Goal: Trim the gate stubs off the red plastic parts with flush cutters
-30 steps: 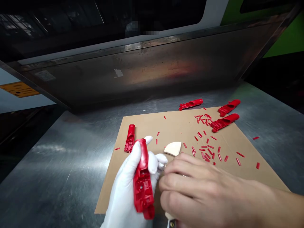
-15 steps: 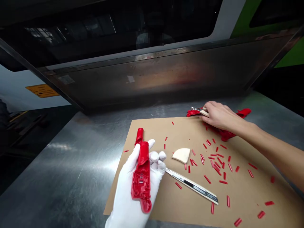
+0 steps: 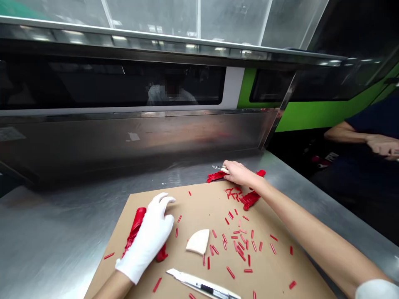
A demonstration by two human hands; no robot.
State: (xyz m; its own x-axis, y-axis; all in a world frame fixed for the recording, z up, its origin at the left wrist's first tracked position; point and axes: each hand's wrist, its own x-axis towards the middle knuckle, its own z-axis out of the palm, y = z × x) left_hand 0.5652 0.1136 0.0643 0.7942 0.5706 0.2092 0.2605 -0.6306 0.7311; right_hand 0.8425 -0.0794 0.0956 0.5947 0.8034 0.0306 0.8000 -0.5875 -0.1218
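My left hand point(image 3: 149, 236), in a white glove, rests palm down on red plastic housings point(image 3: 134, 228) at the left side of the brown cardboard sheet point(image 3: 199, 199). My bare right hand point(image 3: 238, 172) reaches to the sheet's far edge and holds a small metal tool point(image 3: 219, 167) with a pale handle, pressed on a red housing point(image 3: 215, 177). Two more red housings point(image 3: 252, 198) lie under and beside that wrist. A utility knife point(image 3: 202, 286) lies loose near the front edge. A cream wedge-shaped piece point(image 3: 198, 241) sits mid-sheet.
Several short red plastic offcuts point(image 3: 240, 245) are scattered over the cardboard. The sheet lies on a steel bench point(image 3: 56, 232) with a slanted steel back panel point(image 3: 140, 137). Another person's arm and hand point(image 3: 370, 139) work at the far right.
My left hand has lowered the red housing onto the cardboard beside the other one and lies flat over it. The view tilted up; my right hand stays at the far housings.
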